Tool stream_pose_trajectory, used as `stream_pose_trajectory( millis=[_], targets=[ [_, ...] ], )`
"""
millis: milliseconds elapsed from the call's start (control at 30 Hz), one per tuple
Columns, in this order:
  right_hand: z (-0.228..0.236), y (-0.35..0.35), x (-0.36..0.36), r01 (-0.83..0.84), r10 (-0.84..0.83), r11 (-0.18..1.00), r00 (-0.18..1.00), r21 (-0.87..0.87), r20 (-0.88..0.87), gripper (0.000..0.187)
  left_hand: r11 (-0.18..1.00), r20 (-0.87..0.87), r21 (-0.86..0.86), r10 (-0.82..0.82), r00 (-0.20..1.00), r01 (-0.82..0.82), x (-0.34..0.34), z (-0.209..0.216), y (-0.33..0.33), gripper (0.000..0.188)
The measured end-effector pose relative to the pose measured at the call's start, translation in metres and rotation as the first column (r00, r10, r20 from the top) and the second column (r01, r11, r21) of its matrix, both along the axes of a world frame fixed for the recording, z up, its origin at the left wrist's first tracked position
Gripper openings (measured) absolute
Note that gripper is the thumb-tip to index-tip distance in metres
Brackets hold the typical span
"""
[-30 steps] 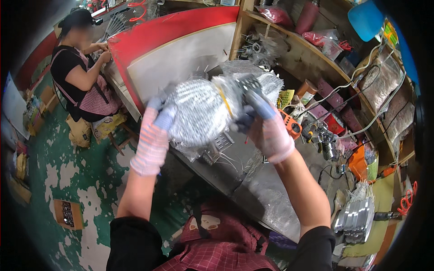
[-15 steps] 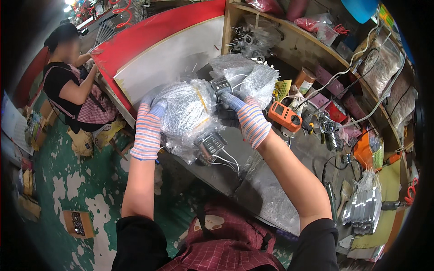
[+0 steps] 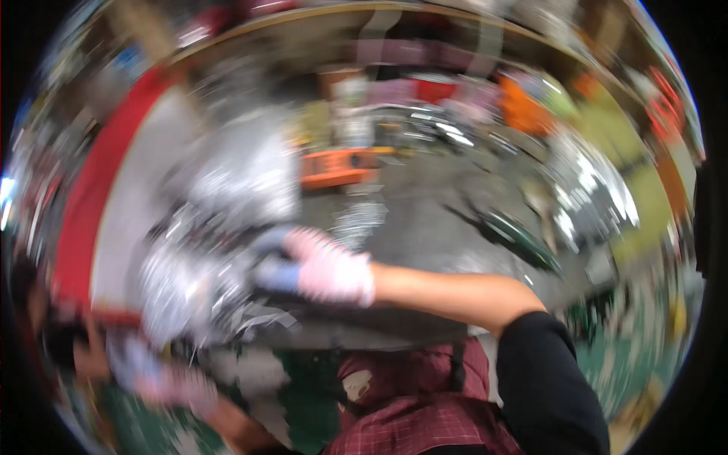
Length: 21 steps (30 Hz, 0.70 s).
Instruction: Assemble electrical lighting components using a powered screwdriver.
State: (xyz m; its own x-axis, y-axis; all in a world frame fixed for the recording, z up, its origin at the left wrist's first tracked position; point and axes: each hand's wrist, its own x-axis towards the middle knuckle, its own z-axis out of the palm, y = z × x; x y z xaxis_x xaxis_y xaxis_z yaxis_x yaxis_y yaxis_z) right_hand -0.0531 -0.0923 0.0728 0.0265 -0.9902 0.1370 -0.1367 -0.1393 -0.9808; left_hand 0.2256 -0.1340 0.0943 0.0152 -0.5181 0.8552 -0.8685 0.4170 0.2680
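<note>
Everything is smeared by motion. A bundle in clear bubble wrap (image 3: 178, 292) lies at the left by the near edge of the grey bench. My right hand (image 3: 318, 265), in a striped glove with blue-grey fingertips, reaches to the bundle's right side. Its blurred fingers do not show whether they grip anything. Low at the left, my left hand (image 3: 167, 383), also gloved, is below the bundle and beyond the bench edge. Its fingers are too blurred to read. Behind the bundle sits more clear plastic wrapping (image 3: 250, 174).
An orange handheld meter (image 3: 337, 167) lies mid-bench. To its right are a dark green tool (image 3: 523, 241), a brush (image 3: 540, 205) and a bundle of shiny metal strips (image 3: 595, 189). A red-edged white panel (image 3: 133, 205) stands at left. A shelf edge (image 3: 425, 9) runs along the back.
The view has swung right, so the bench contents sit further left. My left hand has come off the bundle's left side and dropped lower. My right hand is now nearer the bundle.
</note>
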Motion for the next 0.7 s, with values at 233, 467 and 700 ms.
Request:
stream_pose_trajectory(
  millis=[233, 467, 700],
  targets=[
    [-0.008, 0.115, -0.100, 0.012, 0.016, 0.998, 0.914, 0.069, -0.404, 0.039, 0.352, -0.231, 0.363, -0.863, 0.450, 0.862, -0.134, -0.097, 0.114, 0.026],
    [0.062, 0.168, -0.293, 0.549, -0.283, 0.834, 0.351, -0.048, -0.893, 0.034, 0.240, -0.190, 0.453, -0.915, 0.355, 0.859, -0.202, -0.124, 0.138, 0.022],
    [0.099, 0.210, -0.531, 0.947, 0.023, 0.285, 0.148, 0.148, -0.989, 0.052, 0.215, -0.203, 0.611, -0.888, 0.413, 0.762, -0.219, -0.125, 0.114, 0.018]
  ],
)
